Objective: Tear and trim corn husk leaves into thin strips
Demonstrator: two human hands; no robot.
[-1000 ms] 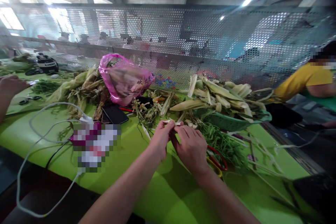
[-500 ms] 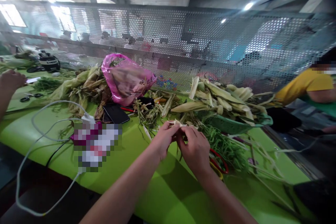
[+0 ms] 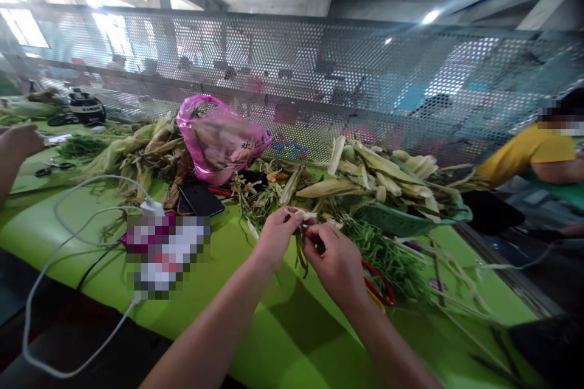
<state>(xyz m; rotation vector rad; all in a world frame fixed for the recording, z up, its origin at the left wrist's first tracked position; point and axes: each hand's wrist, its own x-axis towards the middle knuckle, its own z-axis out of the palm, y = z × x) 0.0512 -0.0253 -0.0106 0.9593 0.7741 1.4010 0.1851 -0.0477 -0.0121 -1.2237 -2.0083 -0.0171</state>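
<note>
My left hand (image 3: 276, 236) and my right hand (image 3: 335, 261) meet above the green table (image 3: 283, 328), both pinched on a small pale corn husk piece (image 3: 302, 216) with thin green strands hanging below it. Just behind the hands lies a heap of green stems (image 3: 387, 252). A green basket (image 3: 401, 217) piled with husked corn (image 3: 378, 170) stands beyond my right hand. Red-handled scissors (image 3: 382, 289) lie on the table beside my right wrist.
A pink plastic bag (image 3: 219, 137), a black phone (image 3: 201, 197) and a pile of husks (image 3: 146, 152) lie at the left rear. A white cable (image 3: 68, 219) loops across the left. A perforated metal screen (image 3: 292, 85) backs the table. Another person's hand (image 3: 18, 143) is far left; a person in yellow (image 3: 529, 149) sits right.
My hands have shifted slightly down and left while working the husk piece; green strands now hang lower between them. The view has tilted a little.
</note>
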